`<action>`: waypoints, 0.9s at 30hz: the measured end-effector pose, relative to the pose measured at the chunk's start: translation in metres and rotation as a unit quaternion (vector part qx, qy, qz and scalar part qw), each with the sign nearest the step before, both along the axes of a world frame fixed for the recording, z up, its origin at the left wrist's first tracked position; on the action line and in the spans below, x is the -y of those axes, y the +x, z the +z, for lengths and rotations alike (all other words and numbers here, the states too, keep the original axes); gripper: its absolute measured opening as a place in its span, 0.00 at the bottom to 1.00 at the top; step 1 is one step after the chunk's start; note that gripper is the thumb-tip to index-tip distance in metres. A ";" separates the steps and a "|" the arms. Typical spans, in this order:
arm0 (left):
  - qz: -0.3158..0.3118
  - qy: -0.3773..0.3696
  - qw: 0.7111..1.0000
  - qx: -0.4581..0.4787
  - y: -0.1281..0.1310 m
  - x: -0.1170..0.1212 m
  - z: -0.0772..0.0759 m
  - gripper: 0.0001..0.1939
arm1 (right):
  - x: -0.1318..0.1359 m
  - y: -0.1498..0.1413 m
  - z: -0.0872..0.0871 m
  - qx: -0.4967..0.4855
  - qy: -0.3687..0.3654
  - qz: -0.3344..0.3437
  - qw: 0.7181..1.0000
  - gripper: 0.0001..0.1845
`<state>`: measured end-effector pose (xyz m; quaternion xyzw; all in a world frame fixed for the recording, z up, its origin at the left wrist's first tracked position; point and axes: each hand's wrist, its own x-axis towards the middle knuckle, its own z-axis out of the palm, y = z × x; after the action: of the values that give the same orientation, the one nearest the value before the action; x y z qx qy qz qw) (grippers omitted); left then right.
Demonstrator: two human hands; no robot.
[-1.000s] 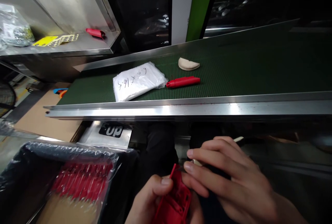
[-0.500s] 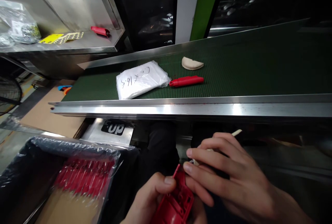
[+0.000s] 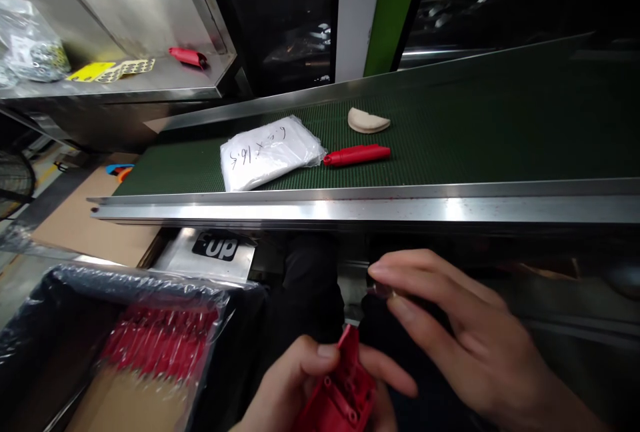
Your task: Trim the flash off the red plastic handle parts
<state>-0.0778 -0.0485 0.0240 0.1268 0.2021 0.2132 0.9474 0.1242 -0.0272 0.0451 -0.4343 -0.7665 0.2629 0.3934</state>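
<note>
At the lower middle, my left hand (image 3: pixel 285 379) is closed around a red plastic casing half (image 3: pixel 345 389), its hollow inner side with small posts facing up. Its lower end runs out of the picture. My right hand (image 3: pixel 450 332) is up and to the right of the casing, apart from it. Between its thumb and fingertips is a small glossy piece (image 3: pixel 383 290), too blurred to name. Beyond both hands, a red handle-shaped part (image 3: pixel 357 155) lies on the green conveyor belt (image 3: pixel 440 152), touching a white plastic packet (image 3: pixel 270 152) with handwritten numbers.
A folded cream pad (image 3: pixel 369 121) lies on the belt, behind its metal edge rail (image 3: pixel 320 209). At lower left stands a plastic-lined bin (image 3: pixel 165 279) with bagged red parts (image 3: pixel 160 342). A steel shelf (image 3: pixel 150 89) carries another red part (image 3: pixel 188 57) and yellow sheets (image 3: pixel 93 72).
My right hand has drawn away from the casing, and the thin pale stick in it no longer shows. My left hand keeps the casing, now slightly turned.
</note>
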 end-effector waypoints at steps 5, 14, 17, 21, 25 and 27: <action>0.030 -0.001 0.998 0.047 0.003 0.000 -0.012 0.33 | -0.001 -0.013 0.004 -0.019 -0.173 0.053 0.983 0.22; 0.041 -0.058 0.997 -0.038 0.001 0.007 -0.021 0.30 | -0.015 -0.024 0.006 -0.064 -0.188 0.120 0.973 0.07; 0.055 -0.081 0.994 -0.057 0.001 0.005 -0.005 0.24 | -0.014 -0.026 0.001 -0.091 -0.201 0.087 0.972 0.04; 0.122 -0.041 0.989 -0.075 0.004 0.005 0.010 0.17 | -0.017 -0.019 -0.010 -0.249 -0.246 -0.074 0.934 0.10; 0.142 -0.005 0.986 -0.086 0.004 0.006 0.007 0.20 | -0.015 -0.005 -0.019 -0.295 -0.254 -0.144 0.910 0.13; 0.142 0.017 0.985 -0.097 0.003 0.006 0.005 0.21 | -0.012 0.000 -0.021 -0.246 -0.253 -0.140 0.925 0.15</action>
<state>-0.0748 -0.0546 0.0287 0.1328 0.3058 0.3358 0.8810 0.1239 -0.0156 0.0236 -0.5439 -0.4849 0.4893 0.4792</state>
